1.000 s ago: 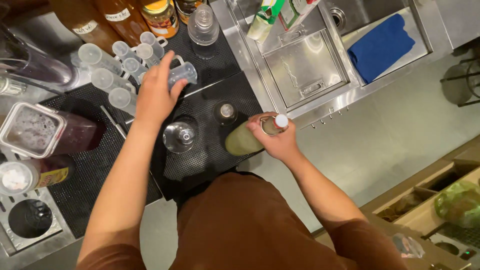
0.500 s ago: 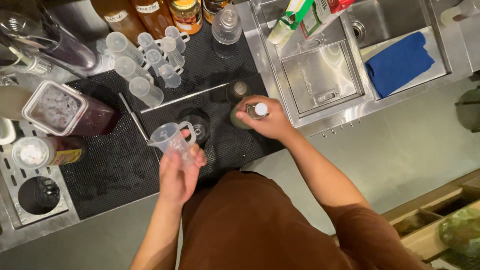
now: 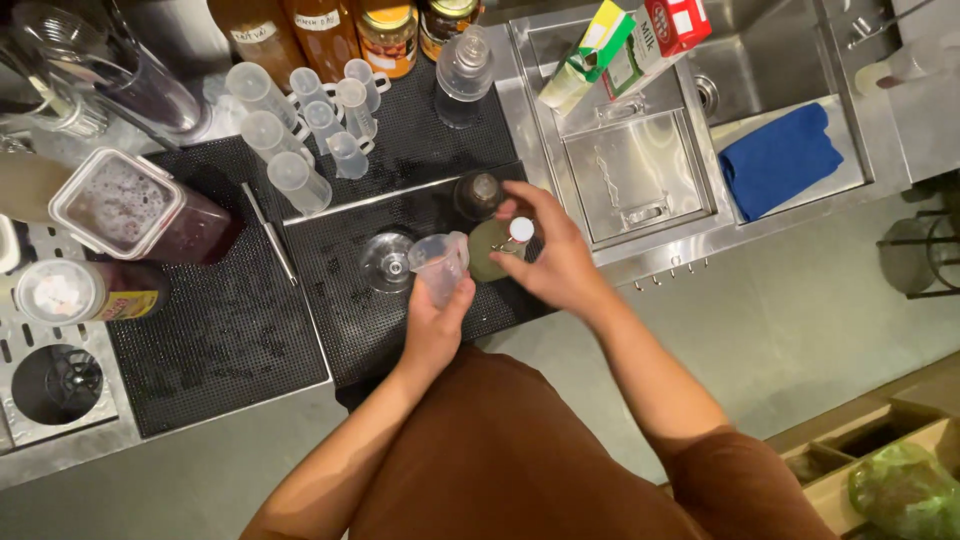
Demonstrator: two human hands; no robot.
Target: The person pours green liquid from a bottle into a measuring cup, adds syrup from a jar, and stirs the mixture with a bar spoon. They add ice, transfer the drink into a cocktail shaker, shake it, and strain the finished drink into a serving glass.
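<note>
The left hand [image 3: 432, 325] grasps one clear plastic measuring cup [image 3: 438, 266], ribbed and tapered, its mouth tilted away from the body; the right hand [image 3: 552, 262] grips one pale green bottle [image 3: 490, 248] with a white cap, lying aslant, long axis pointing cap-first rightward; both sit over a black dotted rubber mat [image 3: 230, 330]; six more clear cups [image 3: 300, 130] stand beyond the left hand.

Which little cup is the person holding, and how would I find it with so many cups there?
Start at the black rubber mat on the steel counter, then look at its front part, just above the brown shirt. There the left hand holds a clear measuring cup with a spout, beside a pale green bottle. The other clear cups stand in a cluster at the back; this one alone is lifted in a hand.
</note>
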